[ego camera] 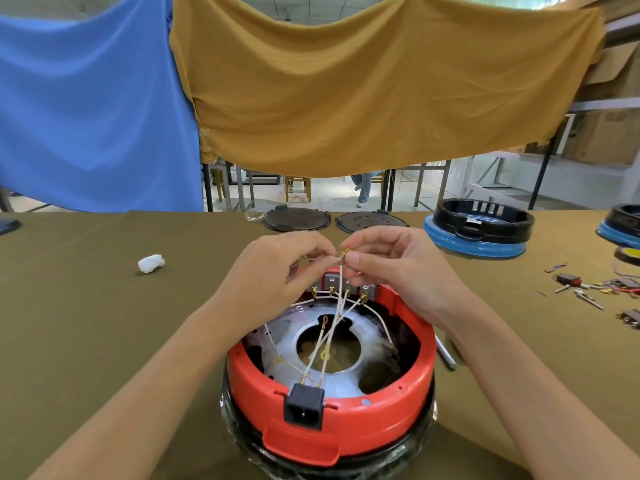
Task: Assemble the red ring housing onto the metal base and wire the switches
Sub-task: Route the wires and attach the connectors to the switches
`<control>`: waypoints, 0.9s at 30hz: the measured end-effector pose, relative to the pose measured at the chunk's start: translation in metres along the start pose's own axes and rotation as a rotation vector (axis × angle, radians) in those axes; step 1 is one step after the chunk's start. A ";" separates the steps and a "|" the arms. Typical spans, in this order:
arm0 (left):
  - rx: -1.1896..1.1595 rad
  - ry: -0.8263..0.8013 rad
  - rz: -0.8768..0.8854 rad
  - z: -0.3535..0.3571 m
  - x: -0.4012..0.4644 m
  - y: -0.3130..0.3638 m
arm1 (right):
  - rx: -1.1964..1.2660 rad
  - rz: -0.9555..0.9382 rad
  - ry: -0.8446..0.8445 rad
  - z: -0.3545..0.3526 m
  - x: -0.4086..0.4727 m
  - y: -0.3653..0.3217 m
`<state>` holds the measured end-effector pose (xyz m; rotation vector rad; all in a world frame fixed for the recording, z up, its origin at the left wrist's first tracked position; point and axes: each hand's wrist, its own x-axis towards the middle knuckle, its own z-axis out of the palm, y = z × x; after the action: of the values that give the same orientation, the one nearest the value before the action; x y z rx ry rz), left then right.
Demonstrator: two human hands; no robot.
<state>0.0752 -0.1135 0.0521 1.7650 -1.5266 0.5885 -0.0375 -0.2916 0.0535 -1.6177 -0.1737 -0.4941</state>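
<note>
Power socket: a black inlet sat clipped in the nearest wall of the red ring housing, with two brass-tipped leads running up from its back.
Housing: it was already seated around the metal base, whose pale plate with a round central opening showed inside the ring; the whole unit rested on the olive tabletop.
Wires: several white wires crossed above the plate, some ending in loose ring lugs, others already pushed onto the switches at the far wall of the ring.
Left hand: the left hand hovered over the switches, fingers curled, pinching one white wire near its end.
Right hand: the right hand met it, thumb and forefinger pinching a brass terminal on that lead.
Step in hand: judged to be readying this terminal for a free switch tab.
Doing it well: the connector probably wants holding by its metal barrel, lined up square with the tab, then pressed straight down; pulling on the wire risks dislodging leads already seated.
Beyond: a white wad lay to the left, spare switches and terminals to the right, two dark round plates further back, and black-and-blue housings beside them.
</note>
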 end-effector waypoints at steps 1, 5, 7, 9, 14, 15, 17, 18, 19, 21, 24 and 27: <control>-0.002 0.009 -0.005 0.000 0.000 0.001 | -0.004 -0.008 -0.004 0.000 0.000 0.000; 0.015 0.006 0.003 0.000 0.000 0.004 | -0.005 -0.013 -0.006 -0.002 0.000 0.001; 0.052 0.007 0.016 0.001 -0.001 0.005 | -0.007 -0.009 -0.005 -0.002 0.001 0.002; 0.072 0.006 0.003 0.002 0.000 0.006 | -0.010 -0.002 -0.007 -0.002 0.001 0.002; 0.072 0.007 -0.048 0.001 -0.001 0.008 | -0.071 0.007 -0.012 -0.004 0.002 0.005; 0.053 -0.015 -0.050 0.001 0.000 0.008 | -0.097 0.009 -0.013 -0.005 0.002 0.005; 0.036 -0.067 -0.061 0.002 0.000 0.008 | -0.232 -0.002 0.008 -0.007 0.003 0.003; 0.044 -0.091 -0.075 0.002 0.000 0.007 | -0.336 -0.015 0.048 -0.009 0.003 0.003; 0.059 -0.111 -0.095 0.002 -0.001 0.005 | -0.440 -0.018 0.109 -0.011 0.003 0.003; 0.087 -0.140 -0.142 -0.002 -0.006 0.002 | -0.574 0.032 0.225 -0.016 0.003 0.004; 0.088 -0.166 -0.236 -0.010 -0.016 -0.002 | -0.641 0.276 0.101 -0.018 0.001 0.007; 0.085 -0.176 -0.301 -0.015 -0.027 0.001 | -0.635 0.376 -0.024 -0.010 0.001 0.013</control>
<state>0.0709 -0.0849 0.0421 2.1088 -1.3275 0.3592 -0.0337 -0.3027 0.0420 -2.2132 0.2990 -0.2436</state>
